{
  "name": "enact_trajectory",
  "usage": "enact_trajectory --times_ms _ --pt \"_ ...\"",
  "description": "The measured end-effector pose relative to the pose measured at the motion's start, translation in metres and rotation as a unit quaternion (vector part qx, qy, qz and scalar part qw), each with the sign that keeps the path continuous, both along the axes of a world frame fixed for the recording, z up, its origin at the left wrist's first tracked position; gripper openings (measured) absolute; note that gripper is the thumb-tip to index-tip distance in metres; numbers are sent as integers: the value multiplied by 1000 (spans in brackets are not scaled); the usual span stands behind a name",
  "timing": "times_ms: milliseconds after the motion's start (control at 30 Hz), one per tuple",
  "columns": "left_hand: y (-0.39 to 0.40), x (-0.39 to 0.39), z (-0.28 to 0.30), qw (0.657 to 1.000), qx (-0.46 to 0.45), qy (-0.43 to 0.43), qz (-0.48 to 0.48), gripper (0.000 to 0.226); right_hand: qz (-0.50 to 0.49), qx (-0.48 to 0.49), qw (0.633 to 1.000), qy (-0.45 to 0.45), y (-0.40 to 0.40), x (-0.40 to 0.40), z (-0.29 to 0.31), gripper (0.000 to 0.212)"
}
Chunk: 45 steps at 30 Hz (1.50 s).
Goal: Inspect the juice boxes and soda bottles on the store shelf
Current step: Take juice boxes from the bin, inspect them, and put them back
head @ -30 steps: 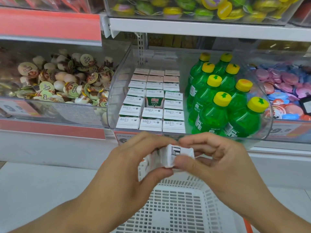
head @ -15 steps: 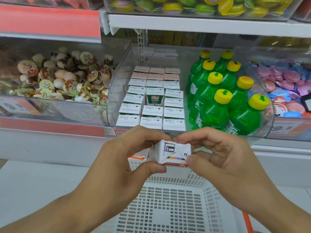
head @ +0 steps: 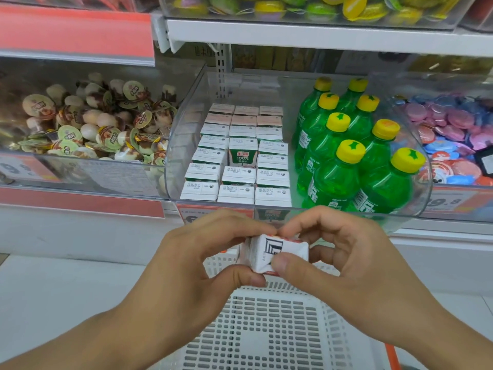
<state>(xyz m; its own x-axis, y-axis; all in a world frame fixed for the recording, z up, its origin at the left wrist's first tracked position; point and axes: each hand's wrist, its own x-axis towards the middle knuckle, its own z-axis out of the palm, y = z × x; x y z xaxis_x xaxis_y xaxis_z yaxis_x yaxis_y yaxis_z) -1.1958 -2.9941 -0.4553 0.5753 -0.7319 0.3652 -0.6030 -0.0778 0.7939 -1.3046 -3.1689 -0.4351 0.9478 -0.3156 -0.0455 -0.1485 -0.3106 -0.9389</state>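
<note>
Both hands pinch one juice box (head: 277, 252) between thumbs and forefingers: left hand (head: 202, 260) at its left edge, right hand (head: 344, 260) at its right and lower edge. The box's end face points toward the camera; its long axis runs away, toward the bin (head: 416, 145). Below the fingers (head: 246, 279) the basket (head: 269, 332) lies open. Beyond them stand the boxes (head: 237, 169) and bottles (head: 344, 153).

The white shelf (head: 306, 29) carries a clear bin (head: 184, 145) of juice boxes (head: 234, 180) and soda bottles (head: 333, 180).

Both hands, left hand (head: 194, 252) and right hand (head: 346, 252), pinch a small juice box (head: 277, 253) above a white basket (head: 266, 329) (green soda bottles (head: 344, 156) shelved behind).
</note>
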Motion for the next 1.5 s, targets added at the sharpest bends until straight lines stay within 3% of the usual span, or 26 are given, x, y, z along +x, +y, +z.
enact_trajectory --times_ms 133,233,300,367,433,500,567,667,767,800,967,1100,1267,1400,1500 --pt "1 -1 3 1000 -22 21 -7 38 2 37 999 22 -2 0 2 51" --pt "0 1 5 1000 -22 -12 10 37 -2 96 991 95 -5 4 2 63" --pt "2 5 -7 998 52 -34 20 43 7 201 969 146 -5 7 4 63" --pt "2 8 -13 993 111 41 29 52 30 344 922 174 -4 9 9 54" --pt "4 3 -6 997 78 -4 22 45 33 424 892 155 -5 9 10 52" --pt "5 -2 9 995 73 -73 5 46 -2 447 886 123 -9 9 8 57" --pt "6 -5 14 995 87 -49 -5 58 -20 425 899 104 -12 9 8 58" --pt "3 -5 12 990 38 127 41 65 -4 370 926 81 -12 9 7 59" --pt "-1 1 12 949 -7 311 57 68 18 350 935 58 -9 7 1 62" --pt "-1 3 11 940 -1 336 55 64 25 339 939 52 -8 6 -2 63" --pt "2 6 8 948 18 310 66 45 33 258 965 30 -3 6 -10 75" --pt "2 4 11 962 35 265 61 49 25 218 975 41 1 6 -13 93" --pt "3 3 7 959 13 270 86 59 65 196 978 29 1 8 -10 60" --pt "2 -2 8 962 17 271 32 41 -11 121 992 -35 6 8 -7 63" --pt "3 -7 7 968 36 248 -17 51 -58 31 994 -91 16 5 -12 69"
